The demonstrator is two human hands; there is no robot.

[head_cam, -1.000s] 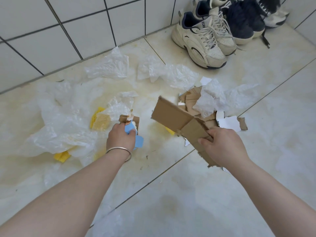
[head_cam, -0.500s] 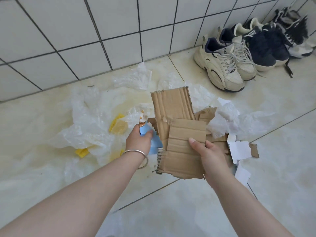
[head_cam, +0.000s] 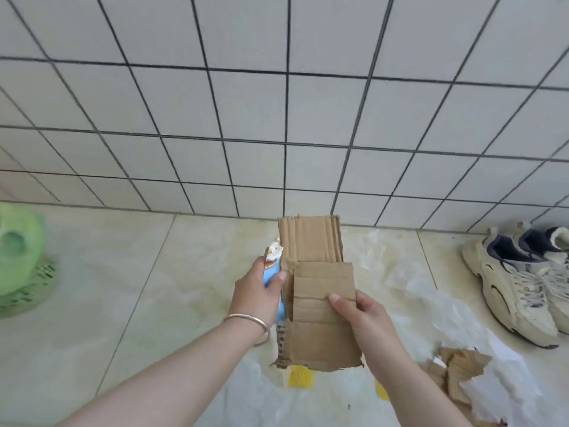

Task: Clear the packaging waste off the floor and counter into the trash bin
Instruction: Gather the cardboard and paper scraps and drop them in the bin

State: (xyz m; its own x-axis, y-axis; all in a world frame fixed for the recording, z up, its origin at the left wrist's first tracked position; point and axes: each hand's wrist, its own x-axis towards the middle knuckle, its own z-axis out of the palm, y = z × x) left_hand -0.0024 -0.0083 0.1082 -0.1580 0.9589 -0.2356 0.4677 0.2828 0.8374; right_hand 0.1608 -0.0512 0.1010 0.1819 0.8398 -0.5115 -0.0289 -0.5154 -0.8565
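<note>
My right hand (head_cam: 365, 323) grips a torn brown cardboard piece (head_cam: 317, 291), held upright in front of me above the floor. My left hand (head_cam: 257, 295), with a metal bangle on its wrist, is closed on a small blue wrapper (head_cam: 272, 272) with a white and orange top, right beside the cardboard's left edge. More torn cardboard scraps (head_cam: 458, 374) and white paper (head_cam: 498, 383) lie on the floor at lower right. Clear plastic film (head_cam: 409, 285) and yellow bits (head_cam: 300, 375) are spread under my hands. A green mesh bin (head_cam: 21, 263) shows at the far left, blurred.
Beige sneakers (head_cam: 517, 288) and a dark shoe stand against the wall at the right. A white tiled wall (head_cam: 286, 103) with dark grout fills the upper half. The floor between the green bin and my hands is pale tile.
The view has swung up and to the left, bringing the green bin into sight. Both hands rose with the cardboard and the blue wrapper, now held close together; the floor litter slid down and right.
</note>
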